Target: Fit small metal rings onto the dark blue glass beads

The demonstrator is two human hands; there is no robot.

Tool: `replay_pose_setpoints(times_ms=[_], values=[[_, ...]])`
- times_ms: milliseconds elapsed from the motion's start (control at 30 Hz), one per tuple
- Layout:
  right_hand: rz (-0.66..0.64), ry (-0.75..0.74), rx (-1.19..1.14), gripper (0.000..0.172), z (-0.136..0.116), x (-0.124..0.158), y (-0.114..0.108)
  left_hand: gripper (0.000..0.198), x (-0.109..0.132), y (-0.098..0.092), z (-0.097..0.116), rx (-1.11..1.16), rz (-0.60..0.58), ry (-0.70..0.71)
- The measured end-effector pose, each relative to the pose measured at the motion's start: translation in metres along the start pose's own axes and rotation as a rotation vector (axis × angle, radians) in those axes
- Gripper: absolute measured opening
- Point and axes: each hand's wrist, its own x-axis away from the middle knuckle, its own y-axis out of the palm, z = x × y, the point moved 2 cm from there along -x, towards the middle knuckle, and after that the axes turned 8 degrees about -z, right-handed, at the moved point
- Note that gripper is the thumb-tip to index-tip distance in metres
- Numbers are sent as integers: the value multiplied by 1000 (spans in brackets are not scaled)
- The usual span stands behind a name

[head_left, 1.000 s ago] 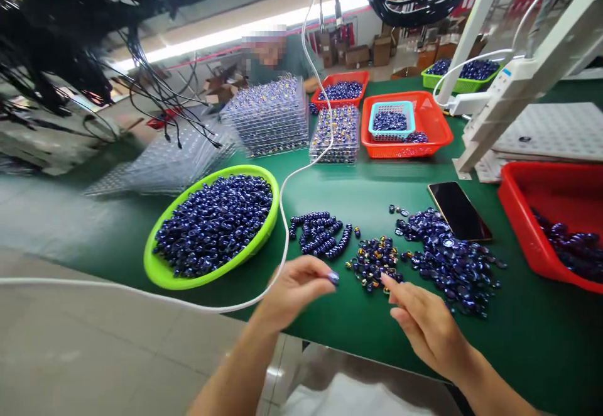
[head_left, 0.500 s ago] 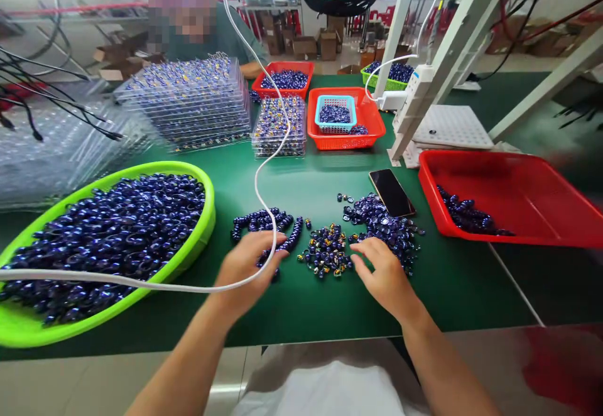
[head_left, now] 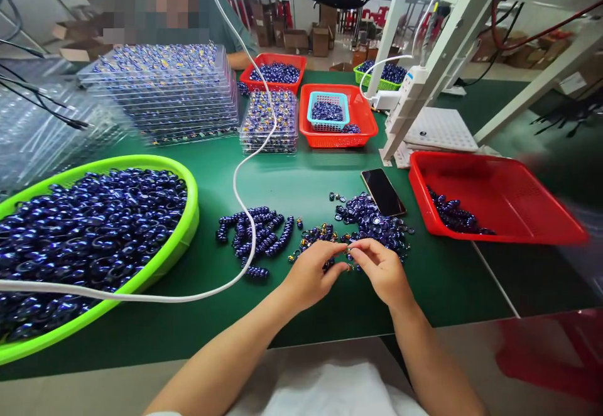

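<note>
My left hand reaches over a small pile of blue-and-gold pieces, its thumb and forefinger apart and pointing at my right hand. At the right, my right hand has its thumb and forefinger pinched together; whatever is between them is too small to make out. The fingertips of both hands nearly meet. Behind my right hand spreads a heap of loose, glossy dark-blue round pieces. Left of my left hand lie several short rows of blue ring-like pieces, stacked side to side. My hands partly hide the blue-and-gold pile.
A green basket full of blue rings stands left, crossed by a white cable. A phone lies behind the heap. Right is a red tray. Clear stacked trays and a red basket stand behind; a person sits opposite.
My left hand has moved right, from the rows of blue rings to the blue-and-gold pile. My right hand's fingers have closed into a pinch. The view has shifted slightly.
</note>
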Motion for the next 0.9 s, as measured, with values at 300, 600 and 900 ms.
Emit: replay_pose_setpoints(times_ms=[300, 600, 900], values=[[-69, -17, -182, 17, -5, 6, 1, 20, 1, -4, -1, 672, -51, -234], [-332, -401, 199, 35, -19, 12, 2, 29, 1, -10, -7, 1038, -293, -449], [-328, -464, 254, 23, -13, 11, 0, 39, 0, -4, -15, 1083, -406, -476]])
